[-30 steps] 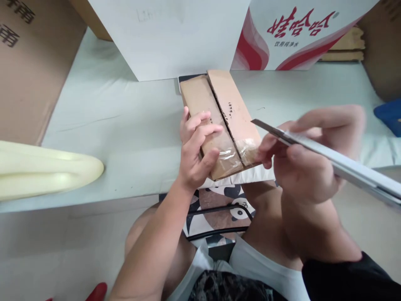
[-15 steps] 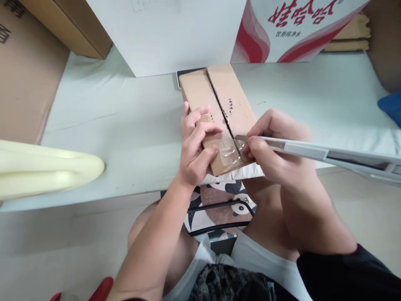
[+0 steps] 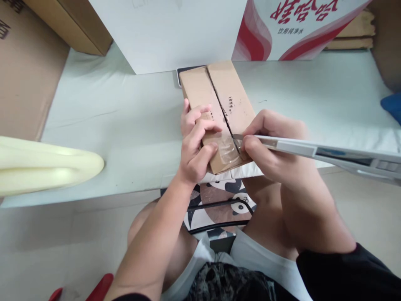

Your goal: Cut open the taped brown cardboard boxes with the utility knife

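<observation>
A small cardboard box lies on the pale-green covered surface, a dark slit running along its top between the two flaps. My left hand grips its left side, thumb and fingers curled over the top face. In my right hand, pinched near the front, is a grey-white utility knife. The blade is out, and its tip meets the slit near the box's near end. Clear tape, wrinkled, covers that end beside the blade.
Behind the box stands a large white carton with red printing. A dark flat object peeks out from under the box's far edge. A pale yellow rounded object lies at left, near brown cartons. Blue material is at far right.
The knife and my right hand have shifted slightly left and up, with the blade tip still at the slit. My left hand keeps its hold on the box. The camera view has shifted a little.
</observation>
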Available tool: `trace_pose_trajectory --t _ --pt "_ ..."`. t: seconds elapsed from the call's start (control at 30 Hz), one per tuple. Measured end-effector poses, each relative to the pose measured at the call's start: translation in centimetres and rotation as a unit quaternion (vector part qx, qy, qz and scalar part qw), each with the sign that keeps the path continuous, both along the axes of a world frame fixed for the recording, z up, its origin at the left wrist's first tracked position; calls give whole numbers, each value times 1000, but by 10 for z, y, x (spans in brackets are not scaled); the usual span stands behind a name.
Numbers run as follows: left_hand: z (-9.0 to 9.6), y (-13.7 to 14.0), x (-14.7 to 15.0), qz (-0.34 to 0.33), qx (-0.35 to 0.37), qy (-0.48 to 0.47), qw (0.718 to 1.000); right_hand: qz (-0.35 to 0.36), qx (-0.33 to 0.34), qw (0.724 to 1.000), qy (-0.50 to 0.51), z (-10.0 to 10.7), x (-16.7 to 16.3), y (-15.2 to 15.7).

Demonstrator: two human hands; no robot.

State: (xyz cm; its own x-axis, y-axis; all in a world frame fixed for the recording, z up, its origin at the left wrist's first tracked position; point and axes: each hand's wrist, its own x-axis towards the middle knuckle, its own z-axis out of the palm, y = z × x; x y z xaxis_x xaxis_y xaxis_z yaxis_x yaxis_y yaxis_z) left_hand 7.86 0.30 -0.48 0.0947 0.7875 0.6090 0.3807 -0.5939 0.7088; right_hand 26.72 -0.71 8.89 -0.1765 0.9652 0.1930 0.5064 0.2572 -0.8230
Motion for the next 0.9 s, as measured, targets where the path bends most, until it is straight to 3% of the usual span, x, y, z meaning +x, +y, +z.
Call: trace_pose_trajectory --t 0.43,0.9 --pt "-2 1 0 4 1 2 1000 40 -34 996 66 4 5 3" --pt "-1 2 2 7 8 11 1000 69 -66 994 54 13 6 -2"
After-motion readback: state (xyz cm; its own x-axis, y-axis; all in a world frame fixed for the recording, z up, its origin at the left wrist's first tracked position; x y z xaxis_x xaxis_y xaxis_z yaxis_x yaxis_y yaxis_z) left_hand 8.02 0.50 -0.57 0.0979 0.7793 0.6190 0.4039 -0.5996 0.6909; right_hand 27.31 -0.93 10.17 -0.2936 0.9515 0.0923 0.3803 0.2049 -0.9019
